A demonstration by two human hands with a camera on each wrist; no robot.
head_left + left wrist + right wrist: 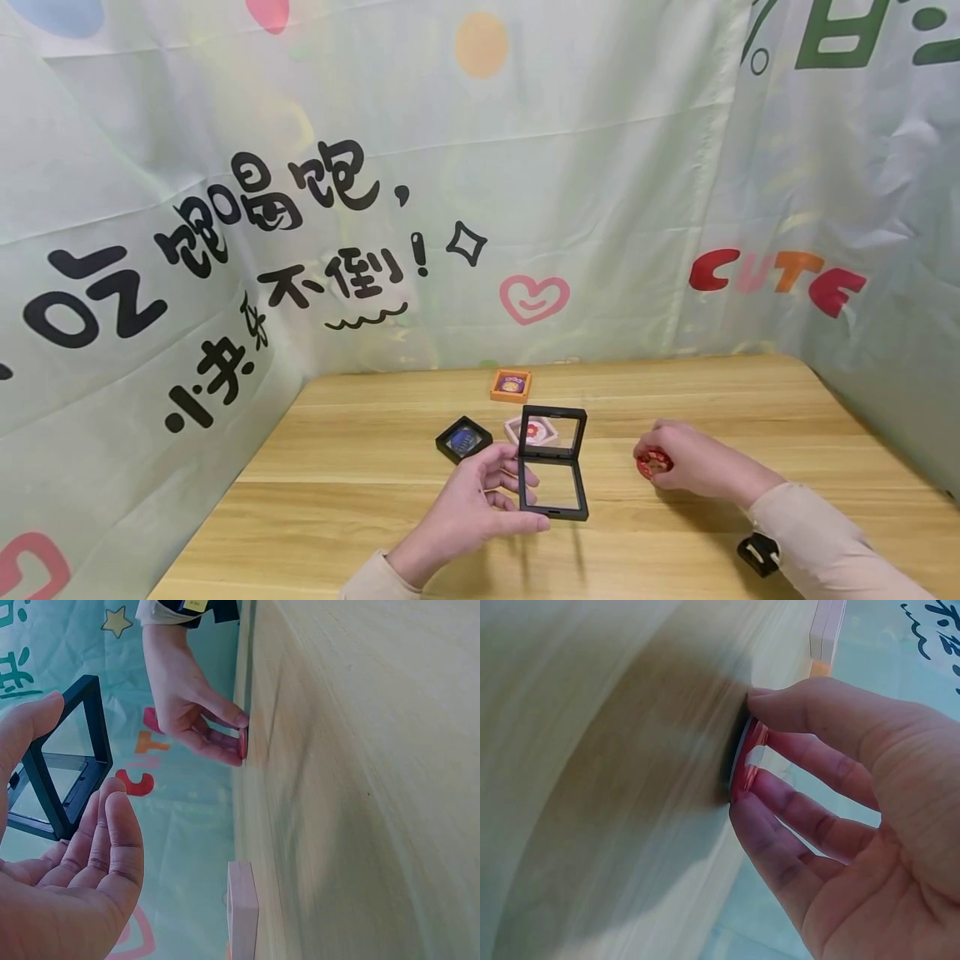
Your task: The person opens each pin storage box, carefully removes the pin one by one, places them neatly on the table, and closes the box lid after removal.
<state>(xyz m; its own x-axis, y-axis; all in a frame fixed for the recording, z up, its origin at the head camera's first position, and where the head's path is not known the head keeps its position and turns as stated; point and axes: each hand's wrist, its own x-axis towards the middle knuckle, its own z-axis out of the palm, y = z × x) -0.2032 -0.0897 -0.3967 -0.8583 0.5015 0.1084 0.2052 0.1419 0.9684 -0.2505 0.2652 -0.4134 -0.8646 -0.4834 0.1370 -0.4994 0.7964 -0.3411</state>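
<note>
My left hand [474, 498] holds up a black hinged display frame [553, 458], unfolded, with clear film in both halves. In the left wrist view, the thumb presses the edge of this frame [100, 739] and the fingers extend below it. To the right, my right hand [701, 465] pinches a red round badge [654, 463] between thumb and fingers. The right wrist view has the badge [747, 761] tilted on its edge, at or just off the wooden tabletop; contact is hard to tell. Behind the raised frame, a pink display frame [512, 430] with a round badge inside is partly hidden.
An orange frame [511, 386] with a purple badge stands at the table's back. A black frame [464, 439] with a blue badge lies left of the pink one. Beside the right sleeve is a small black object [757, 557]. Printed curtains [600, 208] enclose the wooden table [360, 467].
</note>
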